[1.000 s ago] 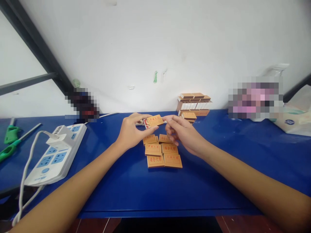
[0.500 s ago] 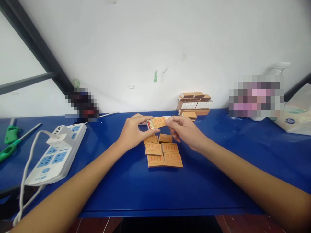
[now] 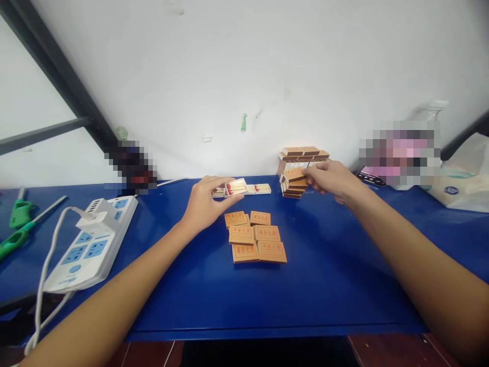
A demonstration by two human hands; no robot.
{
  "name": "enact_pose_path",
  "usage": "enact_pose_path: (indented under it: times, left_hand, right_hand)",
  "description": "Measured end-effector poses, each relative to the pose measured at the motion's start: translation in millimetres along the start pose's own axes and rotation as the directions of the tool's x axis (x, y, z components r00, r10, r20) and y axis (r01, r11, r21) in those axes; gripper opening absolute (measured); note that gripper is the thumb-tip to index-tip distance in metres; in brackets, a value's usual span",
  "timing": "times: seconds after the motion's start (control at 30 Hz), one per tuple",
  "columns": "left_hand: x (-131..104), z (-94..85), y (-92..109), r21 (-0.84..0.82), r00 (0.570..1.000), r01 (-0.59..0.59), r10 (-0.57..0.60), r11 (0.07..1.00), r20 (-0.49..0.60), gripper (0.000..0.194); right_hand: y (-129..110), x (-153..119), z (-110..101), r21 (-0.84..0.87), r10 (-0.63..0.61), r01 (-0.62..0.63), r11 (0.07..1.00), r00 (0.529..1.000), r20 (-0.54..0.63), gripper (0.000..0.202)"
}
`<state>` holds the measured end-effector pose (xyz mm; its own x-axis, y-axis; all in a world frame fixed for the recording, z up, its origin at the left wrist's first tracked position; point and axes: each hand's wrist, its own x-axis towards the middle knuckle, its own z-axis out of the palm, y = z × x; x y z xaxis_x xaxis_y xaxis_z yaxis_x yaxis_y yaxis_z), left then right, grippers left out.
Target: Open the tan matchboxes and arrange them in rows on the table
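Note:
Between the thumb and fingers of my left hand (image 3: 206, 201) is a matchbox tray (image 3: 236, 187), full of red-tipped matches and without its sleeve. Behind it, more white trays (image 3: 262, 189) with matches lie on the blue table. My right hand (image 3: 330, 178) pinches an orange matchbox sleeve (image 3: 294, 175) at its right end, over a small stack of similar pieces (image 3: 293, 191); whether it touches the stack I cannot tell. Nearer to me, several orange matchboxes (image 3: 268, 233) with red print lie in two overlapping columns.
A larger structure of matchboxes (image 3: 304, 151) stands against the wall at the back. On the left are a white power strip (image 3: 89, 244) with a plugged-in adapter and green-handled tools (image 3: 19, 232). A phone (image 3: 371, 177) and a plastic bag (image 3: 458, 178) sit at the right.
The sleeve has come off the tray. My right hand has carried it right to the small stack, while my left hand keeps the tray and has shifted slightly left.

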<state>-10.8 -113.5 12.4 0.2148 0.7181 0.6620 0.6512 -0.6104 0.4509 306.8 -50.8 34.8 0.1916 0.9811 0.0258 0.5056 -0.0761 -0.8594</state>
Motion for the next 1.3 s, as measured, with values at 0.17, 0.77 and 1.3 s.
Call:
enact_pose_path:
  times: [0.17,0.77,1.3]
  left_hand:
    - [2.8,-2.5,-9.1,0.095,0.999,0.004,-0.007,0.996,0.038,0.037]
    - [18.2,-40.8,-48.3,0.317,0.908,-0.175,0.028,0.932,0.419,0.036]
    - [12.0,-28.4,-38.4,0.339,0.922,-0.246,0.113,0.908,0.369,0.026]
  right_hand:
    - [6.4,4.4,-0.4,-0.169,0.007,0.000,0.986,0.999,0.041,0.024]
    - [-7.8,-53.4,36.3,-0.301,-0.600,0.798,0.522,0.595,0.535,0.013]
    - [-11.0,-57.2,31.9,-0.150,-0.459,0.726,0.671,0.566,0.685,0.027]
